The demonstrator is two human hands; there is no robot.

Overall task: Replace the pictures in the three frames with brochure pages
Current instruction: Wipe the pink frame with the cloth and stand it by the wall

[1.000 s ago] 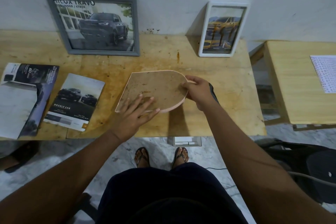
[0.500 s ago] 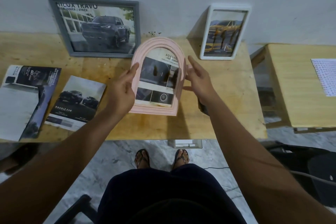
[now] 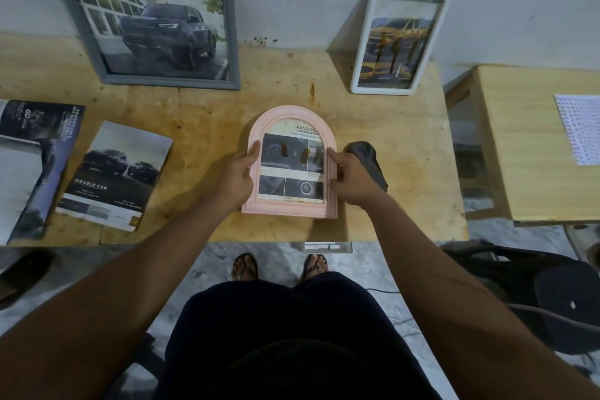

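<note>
A pink arched frame [image 3: 285,209] stands upright on the wooden table [image 3: 201,127], face toward me, holding a brochure page with car-interior pictures. My left hand [image 3: 235,177] grips its left edge and my right hand [image 3: 352,177] grips its right edge. A grey frame [image 3: 152,26] with a dark pickup page leans on the wall at the back left. A white frame [image 3: 397,40] with a yellow car page leans at the back right. A brochure [image 3: 115,175] marked Double Cab lies at the left, with an open brochure [image 3: 32,166] beside it.
A dark object [image 3: 368,161] lies on the table just behind my right hand. A second wooden table [image 3: 532,146] with a printed sheet [image 3: 579,127] stands to the right across a gap. A black chair [image 3: 552,295] is at the lower right.
The pink frame lay face down under my hands, was lifted and turned face toward me, and now stands on the table nearer its front edge.
</note>
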